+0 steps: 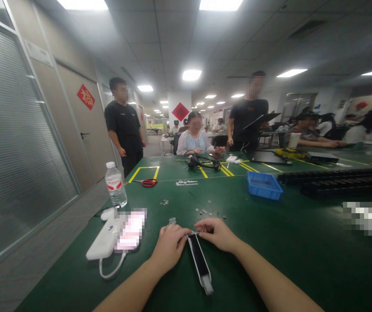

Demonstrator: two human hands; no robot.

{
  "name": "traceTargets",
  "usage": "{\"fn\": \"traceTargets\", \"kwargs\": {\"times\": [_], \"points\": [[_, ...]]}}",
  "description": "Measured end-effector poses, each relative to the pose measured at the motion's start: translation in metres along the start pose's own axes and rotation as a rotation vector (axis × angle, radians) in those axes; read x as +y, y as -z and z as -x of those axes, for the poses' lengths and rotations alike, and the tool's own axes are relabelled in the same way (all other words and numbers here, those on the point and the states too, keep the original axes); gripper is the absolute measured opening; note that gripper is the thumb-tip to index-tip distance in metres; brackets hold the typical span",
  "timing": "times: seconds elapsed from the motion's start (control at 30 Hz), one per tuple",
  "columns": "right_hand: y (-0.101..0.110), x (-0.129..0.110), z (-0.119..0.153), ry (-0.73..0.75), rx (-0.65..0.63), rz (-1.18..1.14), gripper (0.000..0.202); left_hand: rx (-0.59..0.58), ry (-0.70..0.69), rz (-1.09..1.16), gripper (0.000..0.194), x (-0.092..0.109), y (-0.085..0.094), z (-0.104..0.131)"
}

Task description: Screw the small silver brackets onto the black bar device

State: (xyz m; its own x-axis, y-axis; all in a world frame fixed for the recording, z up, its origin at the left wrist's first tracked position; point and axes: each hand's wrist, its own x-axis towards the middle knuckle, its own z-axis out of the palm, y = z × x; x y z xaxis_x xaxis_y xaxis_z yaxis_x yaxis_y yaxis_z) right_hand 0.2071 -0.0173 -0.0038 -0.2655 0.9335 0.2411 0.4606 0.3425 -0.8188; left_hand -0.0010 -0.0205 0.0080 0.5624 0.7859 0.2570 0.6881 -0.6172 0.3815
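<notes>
In front of me on the green table lies a long, narrow black piece with a white frame [198, 258], a pale grey end jutting out toward me. My left hand [172, 243] is closed on its far end, thumb and fingertips at the edge. Curled in from the other side, my right hand [217, 234] has its thumb and fingers pinched at that same far end; whatever sits between them is hidden. Just behind my left hand is a small grey piece [172, 221]. Small metal rings [204, 212] lie scattered beyond my hands.
At left stand a water bottle [114, 184], a white power bank [103, 240] and a cabled phone [130, 229]. Farther back are red-handled scissors [149, 183], white strips [186, 183], a blue bin [263, 185] and black racks [344, 182]. People sit and stand across the table.
</notes>
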Motion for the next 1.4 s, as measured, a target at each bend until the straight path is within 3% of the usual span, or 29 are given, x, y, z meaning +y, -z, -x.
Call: {"fn": "traceTargets", "kwargs": {"times": [1.1,1.4], "points": [[-0.002,0.0,0.001,-0.004,-0.026,-0.029,0.024,-0.001,-0.006,-0.003,0.028,0.001,0.0,0.0],[-0.009,0.011,-0.003,0.039,-0.015,-0.13,0.026,0.007,-0.015,-0.011,0.029,-0.001,-0.003,-0.001]]}}
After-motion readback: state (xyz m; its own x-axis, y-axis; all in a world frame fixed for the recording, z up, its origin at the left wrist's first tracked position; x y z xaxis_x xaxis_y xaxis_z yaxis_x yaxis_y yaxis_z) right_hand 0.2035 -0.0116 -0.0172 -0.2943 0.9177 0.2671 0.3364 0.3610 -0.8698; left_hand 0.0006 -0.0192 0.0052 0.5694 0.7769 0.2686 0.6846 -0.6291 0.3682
